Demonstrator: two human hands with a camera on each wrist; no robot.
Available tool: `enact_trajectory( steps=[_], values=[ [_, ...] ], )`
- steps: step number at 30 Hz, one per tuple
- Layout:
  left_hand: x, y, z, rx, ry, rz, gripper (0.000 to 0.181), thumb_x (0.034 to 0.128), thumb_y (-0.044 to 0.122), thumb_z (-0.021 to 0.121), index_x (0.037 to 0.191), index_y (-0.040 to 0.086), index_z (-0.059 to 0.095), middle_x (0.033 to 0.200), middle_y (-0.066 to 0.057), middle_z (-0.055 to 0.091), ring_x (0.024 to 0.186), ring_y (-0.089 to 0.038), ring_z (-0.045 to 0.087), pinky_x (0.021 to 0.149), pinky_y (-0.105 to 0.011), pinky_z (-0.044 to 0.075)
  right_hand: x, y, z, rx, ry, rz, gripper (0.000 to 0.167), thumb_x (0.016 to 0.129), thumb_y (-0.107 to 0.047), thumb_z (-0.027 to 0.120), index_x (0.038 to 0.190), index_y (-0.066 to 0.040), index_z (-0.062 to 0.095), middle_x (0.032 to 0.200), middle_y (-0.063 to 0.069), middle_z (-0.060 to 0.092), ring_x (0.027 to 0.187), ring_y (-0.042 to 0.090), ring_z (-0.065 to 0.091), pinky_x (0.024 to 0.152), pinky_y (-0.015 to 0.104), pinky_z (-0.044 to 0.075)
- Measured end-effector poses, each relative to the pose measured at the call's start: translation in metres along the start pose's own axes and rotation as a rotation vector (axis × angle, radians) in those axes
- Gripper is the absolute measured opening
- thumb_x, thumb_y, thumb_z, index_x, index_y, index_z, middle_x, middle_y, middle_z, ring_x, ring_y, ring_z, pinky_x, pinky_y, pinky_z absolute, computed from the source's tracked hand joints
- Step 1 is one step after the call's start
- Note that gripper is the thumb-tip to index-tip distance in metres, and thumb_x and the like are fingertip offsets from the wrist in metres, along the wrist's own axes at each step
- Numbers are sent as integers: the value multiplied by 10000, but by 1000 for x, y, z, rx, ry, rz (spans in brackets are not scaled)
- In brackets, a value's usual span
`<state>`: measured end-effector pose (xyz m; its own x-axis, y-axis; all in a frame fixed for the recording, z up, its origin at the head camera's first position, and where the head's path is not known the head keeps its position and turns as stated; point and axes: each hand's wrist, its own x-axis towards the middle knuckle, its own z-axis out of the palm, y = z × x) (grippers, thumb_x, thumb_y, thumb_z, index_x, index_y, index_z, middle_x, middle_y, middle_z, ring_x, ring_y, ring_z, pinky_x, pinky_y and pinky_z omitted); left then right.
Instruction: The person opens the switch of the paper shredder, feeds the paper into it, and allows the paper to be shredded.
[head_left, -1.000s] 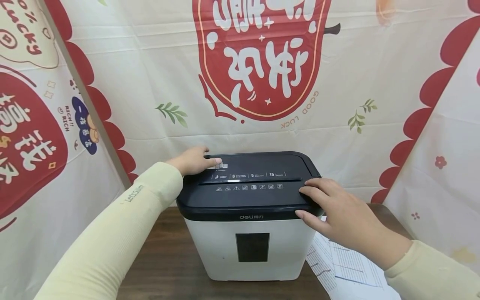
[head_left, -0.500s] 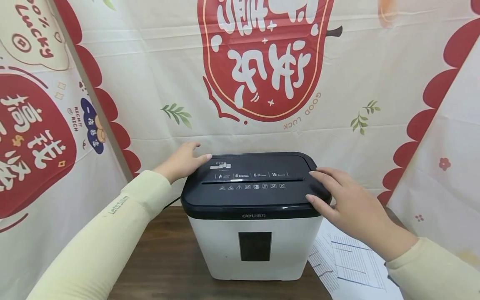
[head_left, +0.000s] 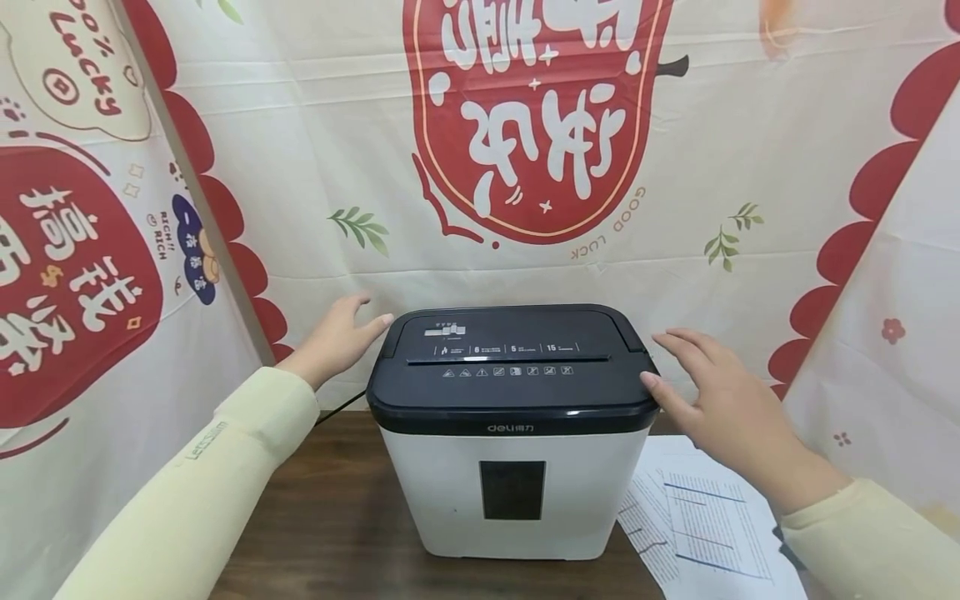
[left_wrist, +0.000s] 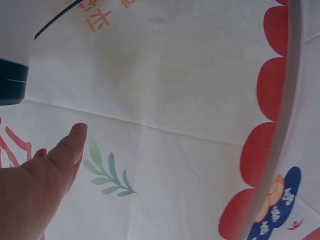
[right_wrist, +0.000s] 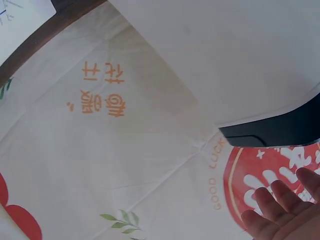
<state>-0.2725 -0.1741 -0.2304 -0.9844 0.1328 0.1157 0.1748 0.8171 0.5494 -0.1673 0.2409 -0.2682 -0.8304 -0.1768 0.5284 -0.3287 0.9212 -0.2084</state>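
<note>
On the brown wooden worktop [head_left: 322,500], a white plastic shredder [head_left: 513,450] is standing upright; left hand [head_left: 330,342] and right hand [head_left: 727,408], fingers loosely extended, gripping nothing, are flanking its black lid [head_left: 513,392], presumably for steadying; contact unclear.

Both arms [head_left: 210,492] forward, hands [head_left: 333,343] well apart, thumbs [head_left: 671,400] inward, fingers [head_left: 688,357] relaxed.

The left hand [head_left: 330,343], its thumb over the black lid [head_left: 510,392] a second ago, now sits farther left in the frame, just beside the lid's left end, uncovering the printed marking [head_left: 446,330]. The right hand [head_left: 723,404] has drawn outward, right of centre, its thumb at the lid's right edge. A black cord [head_left: 341,407] now shows left of centre
</note>
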Motion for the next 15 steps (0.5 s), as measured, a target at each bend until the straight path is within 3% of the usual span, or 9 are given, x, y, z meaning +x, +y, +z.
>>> enact_trajectory(
  steps=[6,15],
  values=[
    [-15,-15,0,43,4,28,696,995,412,475,1484,-34,257,1504,-278,268,1393,-430,260,1113,-585,254,-2,12,4,20,-12,41,576,951,-396,578,1379,-23,480,1382,254,443,1222,479,415,917,705,364],
    [-35,-38,7,61,41,27,676,990,377,501,1469,-45,280,1485,-289,285,1374,-444,276,1104,-592,262,-10,24,8,64,-1,87,562,970,-368,550,1379,8,465,1386,263,425,1239,478,383,920,707,343]
  ],
)
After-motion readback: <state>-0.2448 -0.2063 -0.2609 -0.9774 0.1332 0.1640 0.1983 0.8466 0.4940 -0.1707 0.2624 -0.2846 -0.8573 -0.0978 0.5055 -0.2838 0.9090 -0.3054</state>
